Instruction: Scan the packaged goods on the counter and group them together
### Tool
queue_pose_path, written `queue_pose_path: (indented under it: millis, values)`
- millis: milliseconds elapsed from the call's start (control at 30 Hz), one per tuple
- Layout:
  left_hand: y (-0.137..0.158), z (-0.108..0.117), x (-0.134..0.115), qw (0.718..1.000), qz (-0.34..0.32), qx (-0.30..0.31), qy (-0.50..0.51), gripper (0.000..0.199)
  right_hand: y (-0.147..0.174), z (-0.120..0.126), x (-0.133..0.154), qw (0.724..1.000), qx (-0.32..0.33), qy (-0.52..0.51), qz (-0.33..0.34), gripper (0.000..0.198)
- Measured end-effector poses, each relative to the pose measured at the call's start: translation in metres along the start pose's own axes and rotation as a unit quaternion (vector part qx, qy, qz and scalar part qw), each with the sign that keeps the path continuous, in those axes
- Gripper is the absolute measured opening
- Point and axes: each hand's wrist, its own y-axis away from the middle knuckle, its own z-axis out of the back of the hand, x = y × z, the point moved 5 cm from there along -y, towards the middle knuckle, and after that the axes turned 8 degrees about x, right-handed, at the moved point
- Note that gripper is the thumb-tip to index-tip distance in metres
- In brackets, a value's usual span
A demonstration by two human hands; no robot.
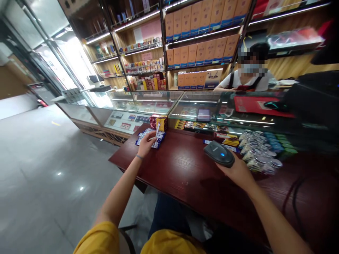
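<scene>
My left hand [146, 144] is closed on a slim, light-coloured packet [158, 129], which it holds up at a tilt. Just behind and beneath it, blue-and-white packets [159, 143] lie spread on the dark red wooden table [174, 169]. A stack of red and yellow packs [162, 123] stands beyond them. On the other side, my right hand [238, 173] grips a black barcode scanner [218, 153] with a lit blue spot. Its head points away to the left, above the tabletop. Yellow packs [231, 140] and a blue packet lie behind the scanner.
Several clear jars with silvery lids [255, 150] crowd the right, beside blue and green containers [284, 144]. A glass display counter [148, 102] borders the table's far side. Behind it sits a masked person [249, 79]. A black cable [295, 201] lies at right.
</scene>
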Motion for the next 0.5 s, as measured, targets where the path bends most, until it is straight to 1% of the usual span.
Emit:
queue_pose_path:
  millis: [100, 133, 200, 267, 333, 400, 500]
  values:
    - [0.010, 0.040, 0.006, 0.995, 0.005, -0.019, -0.095, 0.037, -0.001, -0.002, 0.009, 1.000, 0.008, 0.008, 0.004, 0.066]
    - [0.011, 0.050, 0.007, 0.991, 0.005, -0.019, -0.133, 0.035, -0.001, -0.002, 0.011, 1.000, 0.012, 0.010, 0.003, 0.065]
    - [0.012, 0.064, 0.007, 0.975, -0.005, 0.002, -0.223, 0.032, -0.002, -0.003, 0.013, 1.000, 0.024, 0.008, -0.002, 0.062]
    - [0.010, 0.071, 0.008, 0.951, -0.027, 0.042, -0.307, 0.030, -0.003, -0.003, 0.014, 1.000, 0.029, 0.007, -0.006, 0.060]
    - [0.007, 0.074, 0.011, 0.925, -0.052, 0.085, -0.367, 0.029, -0.003, -0.003, 0.013, 1.000, 0.026, 0.005, -0.007, 0.060]
    - [0.003, 0.075, 0.015, 0.903, -0.073, 0.123, -0.406, 0.029, -0.003, -0.004, 0.010, 1.000, 0.024, -0.002, -0.012, 0.062]
    - [-0.001, 0.075, 0.023, 0.875, -0.087, 0.166, -0.447, 0.030, -0.002, -0.003, 0.008, 0.999, 0.022, -0.015, -0.024, 0.063]
